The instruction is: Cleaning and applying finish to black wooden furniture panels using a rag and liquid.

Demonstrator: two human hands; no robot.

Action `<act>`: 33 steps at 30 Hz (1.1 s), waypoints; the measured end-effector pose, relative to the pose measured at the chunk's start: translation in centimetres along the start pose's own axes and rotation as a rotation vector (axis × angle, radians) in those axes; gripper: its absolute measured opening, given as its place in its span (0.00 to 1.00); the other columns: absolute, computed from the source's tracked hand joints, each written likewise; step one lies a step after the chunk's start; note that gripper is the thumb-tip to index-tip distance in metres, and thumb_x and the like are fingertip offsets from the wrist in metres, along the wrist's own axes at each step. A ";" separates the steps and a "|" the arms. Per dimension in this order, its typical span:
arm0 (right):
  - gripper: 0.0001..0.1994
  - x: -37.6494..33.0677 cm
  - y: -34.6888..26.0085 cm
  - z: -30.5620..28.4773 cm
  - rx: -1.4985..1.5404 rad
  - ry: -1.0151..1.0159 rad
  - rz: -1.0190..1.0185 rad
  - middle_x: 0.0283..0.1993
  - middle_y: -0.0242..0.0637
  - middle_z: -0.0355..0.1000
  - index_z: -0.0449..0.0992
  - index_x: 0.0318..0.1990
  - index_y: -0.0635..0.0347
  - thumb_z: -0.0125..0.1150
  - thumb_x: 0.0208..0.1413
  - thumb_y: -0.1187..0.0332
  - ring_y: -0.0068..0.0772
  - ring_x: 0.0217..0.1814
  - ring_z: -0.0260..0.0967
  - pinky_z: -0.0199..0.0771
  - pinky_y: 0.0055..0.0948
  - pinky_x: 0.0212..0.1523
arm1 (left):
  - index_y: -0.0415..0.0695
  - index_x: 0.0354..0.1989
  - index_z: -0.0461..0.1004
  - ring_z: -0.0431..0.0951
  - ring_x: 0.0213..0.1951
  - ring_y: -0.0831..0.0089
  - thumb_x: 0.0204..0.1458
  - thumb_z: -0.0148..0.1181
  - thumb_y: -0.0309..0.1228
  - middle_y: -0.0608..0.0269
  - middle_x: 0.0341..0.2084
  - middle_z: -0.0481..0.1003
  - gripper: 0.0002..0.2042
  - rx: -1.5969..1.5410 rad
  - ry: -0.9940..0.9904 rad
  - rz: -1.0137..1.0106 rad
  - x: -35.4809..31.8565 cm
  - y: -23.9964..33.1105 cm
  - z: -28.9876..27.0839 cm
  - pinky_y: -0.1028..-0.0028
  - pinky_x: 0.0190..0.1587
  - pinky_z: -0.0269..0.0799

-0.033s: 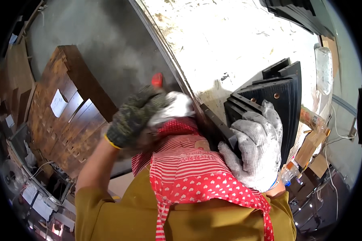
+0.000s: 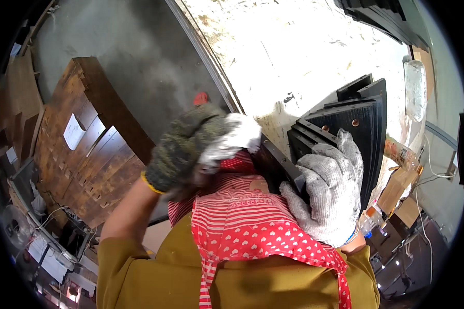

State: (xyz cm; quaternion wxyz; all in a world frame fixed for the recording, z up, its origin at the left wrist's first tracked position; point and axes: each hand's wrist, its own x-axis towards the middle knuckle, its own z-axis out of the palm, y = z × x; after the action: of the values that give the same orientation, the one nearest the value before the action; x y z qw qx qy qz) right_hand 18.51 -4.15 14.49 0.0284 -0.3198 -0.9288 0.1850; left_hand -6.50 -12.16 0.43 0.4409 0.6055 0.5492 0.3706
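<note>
My left hand [image 2: 185, 144], in a dark camouflage glove with a yellow cuff, is closed on a crumpled white cloth [image 2: 237, 136]. The cloth is against the near end of a black board [image 2: 276, 162] tilted at the table's edge. Motion smears the lower part of this hand. My right hand [image 2: 327, 193], in a grey-white knitted glove, grips the same board, thumb on the near side and fingers over the top. Right beside it, under its fingertips, lies a stack of black boards [image 2: 363, 121] with round holes.
A white, stained tabletop [image 2: 294, 46] stretches ahead. More black boards [image 2: 379, 18] stand at its far right. At left a stack of brown wooden panels [image 2: 82, 170] bears a white paper [image 2: 75, 132]. A clear plastic bottle [image 2: 401, 154] and cardboard pieces lie at right.
My left hand has moved a little to the right with the white cloth, along the tilted black board. My right hand stays in place.
</note>
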 end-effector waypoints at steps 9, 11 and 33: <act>0.16 0.5 -0.1 0.1 0.006 -0.068 0.046 0.40 0.40 0.73 0.77 0.34 0.62 0.75 0.35 0.69 0.51 0.51 0.71 0.57 0.63 0.66 | 0.44 0.53 0.76 0.74 0.56 0.61 0.60 0.54 0.28 0.57 0.54 0.75 0.14 0.342 -0.331 0.195 5.0 1.0 5.0 0.64 0.62 0.66; 0.17 0.4 -0.1 -0.1 0.014 -0.081 0.031 0.40 0.41 0.73 0.78 0.36 0.63 0.74 0.36 0.69 0.51 0.52 0.70 0.56 0.61 0.67 | 0.42 0.55 0.75 0.77 0.51 0.56 0.53 0.57 0.27 0.56 0.49 0.76 0.19 0.055 -0.088 0.400 4.4 2.0 5.4 0.61 0.56 0.73; 0.17 0.4 -0.6 -0.1 0.023 -0.052 0.025 0.39 0.41 0.73 0.76 0.34 0.62 0.75 0.36 0.69 0.50 0.48 0.72 0.59 0.64 0.63 | 0.42 0.52 0.72 0.78 0.37 0.72 0.65 0.55 0.36 0.61 0.43 0.78 0.13 -0.863 -0.134 -0.444 1.8 -1.3 3.6 0.72 0.40 0.77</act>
State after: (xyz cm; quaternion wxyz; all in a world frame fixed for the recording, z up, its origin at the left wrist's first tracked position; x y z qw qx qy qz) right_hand 17.82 -4.29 14.78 0.0055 -0.3261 -0.9230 0.2041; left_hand -3.32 -10.86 -2.06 0.7544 0.2583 0.4317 0.4218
